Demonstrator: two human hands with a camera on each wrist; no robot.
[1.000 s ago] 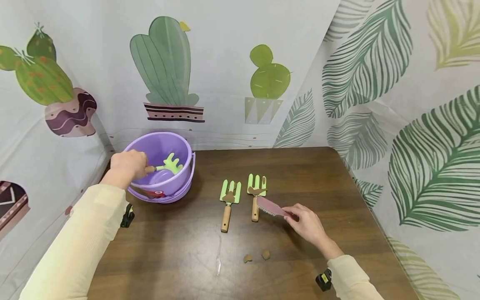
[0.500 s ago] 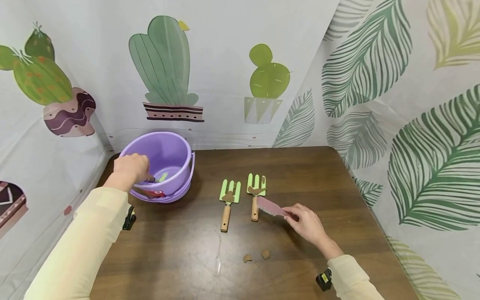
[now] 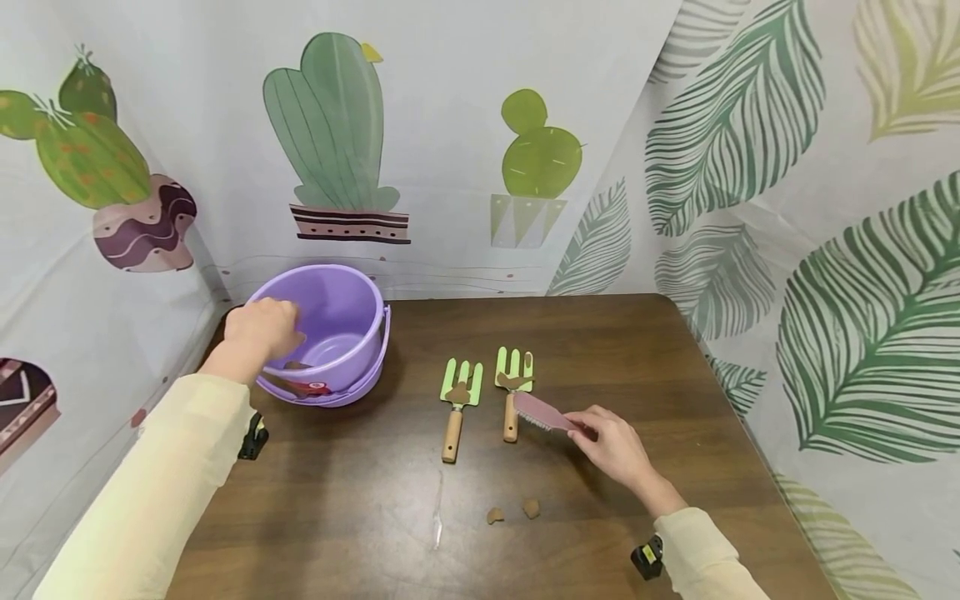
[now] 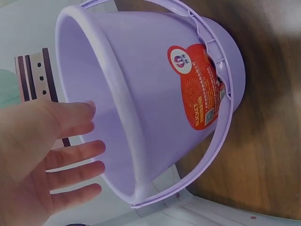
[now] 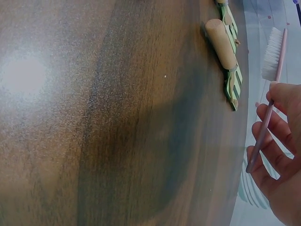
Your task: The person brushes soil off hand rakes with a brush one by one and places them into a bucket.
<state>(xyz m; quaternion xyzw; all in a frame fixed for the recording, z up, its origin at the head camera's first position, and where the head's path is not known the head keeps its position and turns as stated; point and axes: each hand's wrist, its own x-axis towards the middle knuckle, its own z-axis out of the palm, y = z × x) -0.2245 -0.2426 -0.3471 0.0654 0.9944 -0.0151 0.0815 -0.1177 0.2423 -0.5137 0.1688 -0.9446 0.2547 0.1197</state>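
In the head view my left hand (image 3: 262,329) hovers over the near left rim of the purple bucket (image 3: 360,358). The left wrist view shows its fingers extended in front of the bucket's mouth, with nothing in them. A small brown part of something (image 3: 296,364) shows inside the bucket; the rest is hidden by the hand and rim. My right hand (image 3: 615,446) pinches the handle of a pink brush (image 3: 542,412), bristles down, above a green garden fork with a wooden handle (image 3: 511,417). A second green garden fork (image 3: 453,433) lies to its left. Brown bits of dirt lie on both fork heads.
Two brown crumbs (image 3: 531,507) lie on the dark wooden table (image 3: 360,500) near the front. Behind and beside the table hangs a white cloth (image 3: 450,150) printed with cacti and leaves. The bucket's handle (image 3: 387,333) hangs down along its outside.
The left hand has lowered a green hand rake into the bucket and let go of it; its green head is out of sight. The right hand and brush have stayed still.
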